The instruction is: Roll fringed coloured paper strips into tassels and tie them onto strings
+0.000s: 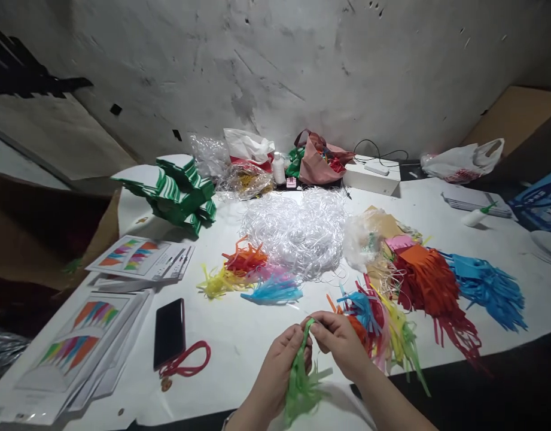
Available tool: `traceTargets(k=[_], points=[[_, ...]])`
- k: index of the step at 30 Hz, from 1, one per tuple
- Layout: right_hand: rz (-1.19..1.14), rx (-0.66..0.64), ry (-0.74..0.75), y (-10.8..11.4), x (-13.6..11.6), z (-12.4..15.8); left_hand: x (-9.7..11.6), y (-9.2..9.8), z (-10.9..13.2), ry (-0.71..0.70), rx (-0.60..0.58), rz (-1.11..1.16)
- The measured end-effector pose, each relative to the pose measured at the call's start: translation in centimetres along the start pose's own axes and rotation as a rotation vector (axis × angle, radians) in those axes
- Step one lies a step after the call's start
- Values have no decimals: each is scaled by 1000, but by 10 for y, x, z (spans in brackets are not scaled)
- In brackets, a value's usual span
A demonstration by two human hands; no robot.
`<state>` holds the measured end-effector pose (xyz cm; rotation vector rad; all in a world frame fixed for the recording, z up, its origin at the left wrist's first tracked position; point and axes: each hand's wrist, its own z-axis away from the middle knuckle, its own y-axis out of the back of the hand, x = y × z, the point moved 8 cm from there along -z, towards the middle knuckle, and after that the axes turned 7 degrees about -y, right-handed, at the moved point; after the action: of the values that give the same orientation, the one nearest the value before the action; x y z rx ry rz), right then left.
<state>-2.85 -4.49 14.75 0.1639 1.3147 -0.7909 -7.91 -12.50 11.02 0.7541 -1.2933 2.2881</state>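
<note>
A light green fringed tassel (302, 386) hangs from both my hands near the table's front edge. My left hand (282, 365) is closed around its upper part, thumb on top. The fingers of my right hand (340, 341) pinch its narrow top end. Just right of my right hand lies a bunch of mixed tassels (374, 317) in orange, blue, pink, yellow and green. Beyond my hands sit a light blue tassel (275, 291), a yellow tassel (216, 281) and an orange tassel (246, 258), beside a large heap of white shiny string (297, 233).
On the left are printed cards (73, 353), a phone (169, 332) with a red cord, and green-and-white stacked pieces (176, 191). Red tassels (430, 281) and blue tassels (488, 287) lie right. Bags, a white box (374, 178) and a glue bottle (475, 216) stand farther back.
</note>
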Motion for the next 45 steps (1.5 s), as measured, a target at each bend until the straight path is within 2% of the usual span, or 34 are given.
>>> traceTargets(k=[7, 11, 15, 22, 24, 29, 31, 34, 37, 40, 42, 45], points=[[-62, 0, -55, 0, 9, 2, -8, 1, 4, 2, 21, -19], [-38, 61, -83, 1, 12, 1, -3, 7, 4, -74, 53, -211], [67, 117, -9, 2, 8, 2, 7, 8, 4, -161, 77, -392], [196, 68, 47, 3, 7, 3, 3, 10, 4, -134, 59, -324], [282, 101, 35, 9, 7, 2, 4, 12, 4, -153, 54, -356], [528, 291, 44, 20, 7, 2, 17, 12, 3, -248, 18, -569], [522, 287, 48, 17, 10, 1, 21, 13, 2, -255, 23, -600], [394, 229, 40, 12, 17, -1, 24, 13, 1, -253, 20, -616], [314, 222, 20, 16, 20, -2, 23, 16, 0, -260, 34, -601], [309, 214, 27, 21, 16, 0, 20, 31, -3, -233, 143, -466], [356, 209, 69, 21, 9, 5, 16, 39, -5, -195, 203, -344], [520, 203, 156, 14, 1, 13, 14, 41, -8, -152, 220, -199]])
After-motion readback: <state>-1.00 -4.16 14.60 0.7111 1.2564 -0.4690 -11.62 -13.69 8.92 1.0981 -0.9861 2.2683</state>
